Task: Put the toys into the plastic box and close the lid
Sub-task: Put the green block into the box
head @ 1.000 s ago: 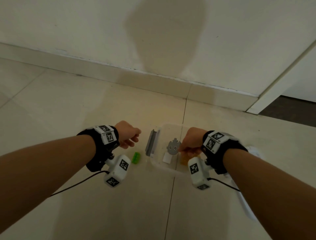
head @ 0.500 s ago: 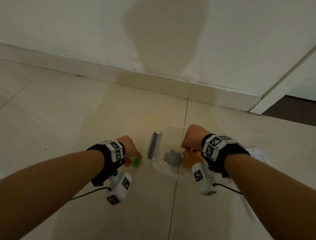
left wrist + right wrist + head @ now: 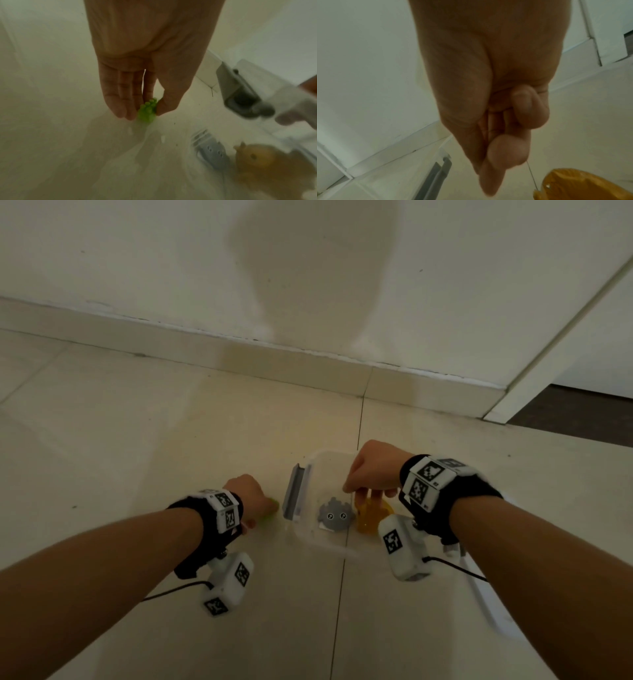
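A clear plastic box [image 3: 310, 537] with a grey latch [image 3: 294, 498] stands on the floor. Inside it lie a grey toy [image 3: 334, 514] and an orange toy [image 3: 370, 520]. My left hand [image 3: 270, 506] is down on the floor just left of the box. In the left wrist view my left hand [image 3: 145, 115] pinches a small green toy [image 3: 147, 113] between thumb and fingers. My right hand [image 3: 368, 494] hovers over the box above the orange toy [image 3: 573, 185]. In the right wrist view my right hand [image 3: 496, 169] has curled fingers, thumb against fingertip, nothing seen between them.
The white lid [image 3: 486, 604] lies on the floor to the right, partly under my right forearm. A wall with a skirting board [image 3: 308, 371] runs behind the box. A doorway [image 3: 582, 412] opens at the far right.
My left hand has dropped to the floor and taken the green toy in a pinch. The orange toy that was at my right fingers now lies in the box.
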